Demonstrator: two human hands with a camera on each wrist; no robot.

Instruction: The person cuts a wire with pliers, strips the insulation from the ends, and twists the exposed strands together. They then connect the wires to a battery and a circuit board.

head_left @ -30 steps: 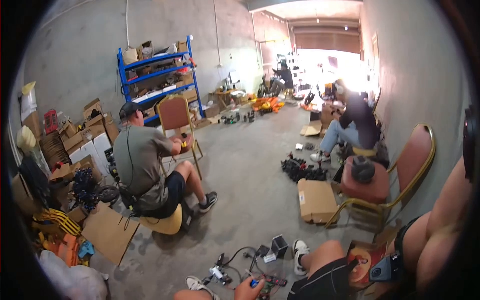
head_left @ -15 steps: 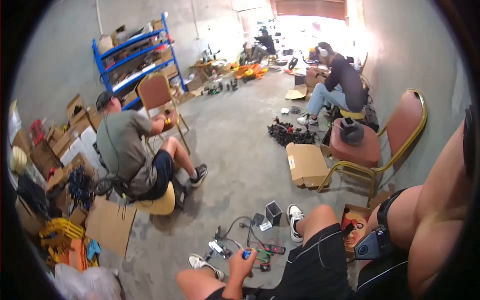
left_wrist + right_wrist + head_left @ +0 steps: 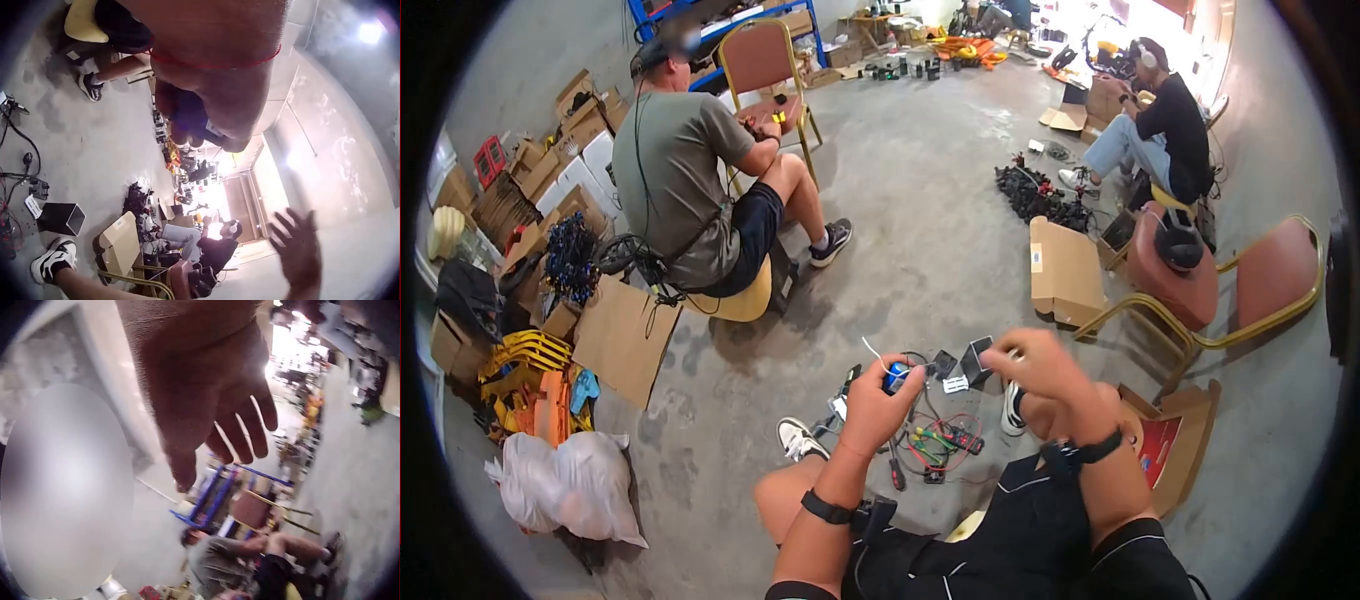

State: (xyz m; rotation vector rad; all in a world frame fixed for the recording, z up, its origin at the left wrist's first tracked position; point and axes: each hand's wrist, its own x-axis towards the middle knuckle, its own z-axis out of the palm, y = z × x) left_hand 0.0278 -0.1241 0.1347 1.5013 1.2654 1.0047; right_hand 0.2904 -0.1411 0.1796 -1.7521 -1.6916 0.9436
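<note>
My left hand [image 3: 880,400] grips a small blue object [image 3: 895,377], roundish and mostly covered by the fingers; I cannot tell its kind. A thin white strand [image 3: 874,351] sticks up beside it. In the left wrist view the same blue thing [image 3: 192,117] looks dark, with a white label patch. To the right, my right hand [image 3: 1045,365] is raised in the air, and the right wrist view has its fingers [image 3: 250,428] straight and spread, holding nothing. Beneath the hands, on the floor, lie tangled red, green and black wires [image 3: 930,437], a screwdriver [image 3: 896,472] and a black open box [image 3: 977,360].
A seated person [image 3: 690,190] works at a red chair [image 3: 760,60] on the left; another person [image 3: 1160,130] sits at the back right. An opened carton [image 3: 1065,270] and a second chair [image 3: 1180,260] stand right. White sacks [image 3: 570,485] lie at the left.
My right hand has come into the head view at the right of the left hand. The left hand has risen with the blue object. The head view has tilted down.
</note>
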